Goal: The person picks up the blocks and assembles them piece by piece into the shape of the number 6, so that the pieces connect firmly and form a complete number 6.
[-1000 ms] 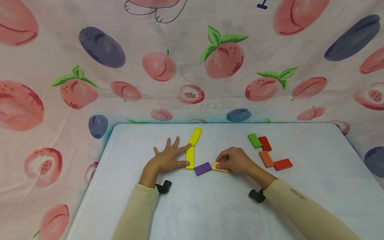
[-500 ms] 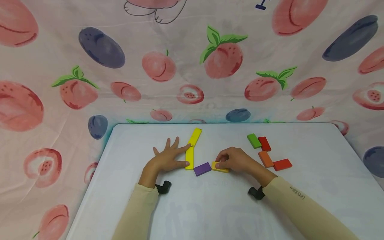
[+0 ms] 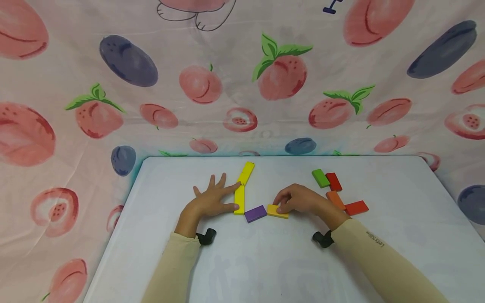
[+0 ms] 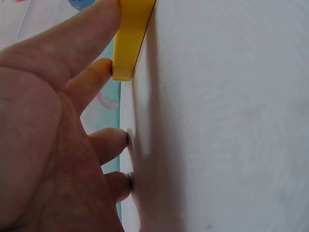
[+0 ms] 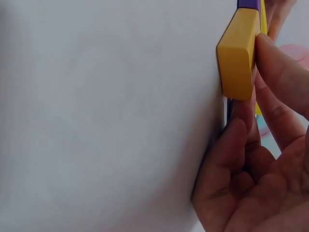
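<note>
In the head view my left hand (image 3: 212, 200) has its fingers spread. Its thumb touches the lower yellow domino block (image 3: 239, 201), and its index fingertip rests where that meets the upper yellow domino block (image 3: 247, 171). A purple domino block (image 3: 255, 213) lies flat beside the lower yellow one, angled. At its right end is an orange-yellow domino block (image 3: 277, 211), pinched by my right hand (image 3: 301, 198). The right wrist view shows the thumb against the face of this orange-yellow domino block (image 5: 236, 58), with curled fingers behind it.
Right of my right hand lie a green block (image 3: 321, 178), a red block (image 3: 334, 182), an orange block (image 3: 335, 200) and another red block (image 3: 356, 207). They sit on the white tabletop (image 3: 242, 261). A fruit-print cloth (image 3: 212, 38) hangs behind.
My right hand has shifted slightly, its thumb sliding a little right across the orange-yellow domino block. The left hand and the blocks look unmoved.
</note>
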Demonstrator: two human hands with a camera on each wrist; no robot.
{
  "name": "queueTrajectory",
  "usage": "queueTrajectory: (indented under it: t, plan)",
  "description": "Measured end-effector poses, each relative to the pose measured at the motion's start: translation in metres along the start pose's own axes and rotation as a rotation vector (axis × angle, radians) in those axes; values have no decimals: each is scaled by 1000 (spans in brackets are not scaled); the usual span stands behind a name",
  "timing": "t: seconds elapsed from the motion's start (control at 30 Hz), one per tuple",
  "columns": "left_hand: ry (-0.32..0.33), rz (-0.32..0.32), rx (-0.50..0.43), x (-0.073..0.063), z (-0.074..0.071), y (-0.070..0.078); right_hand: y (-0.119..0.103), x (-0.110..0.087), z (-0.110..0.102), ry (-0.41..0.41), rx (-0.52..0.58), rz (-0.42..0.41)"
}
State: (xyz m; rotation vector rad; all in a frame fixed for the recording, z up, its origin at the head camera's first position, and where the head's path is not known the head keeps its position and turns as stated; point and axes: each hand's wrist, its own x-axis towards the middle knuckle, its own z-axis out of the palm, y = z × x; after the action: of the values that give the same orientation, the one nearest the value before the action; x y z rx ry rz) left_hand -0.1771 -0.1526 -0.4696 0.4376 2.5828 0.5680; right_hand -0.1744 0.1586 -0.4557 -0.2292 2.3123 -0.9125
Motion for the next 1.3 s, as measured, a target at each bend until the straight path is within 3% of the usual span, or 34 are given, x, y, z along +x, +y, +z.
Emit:
queueTrajectory:
  t: [0.57, 1.3]
  plan:
    - [-3, -3, -11, -2, -1, 3, 0, -1, -1, -4, 4, 32]
    - [-2, 5, -4, 0, 1, 0, 7, 2, -8, -73, 23, -11]
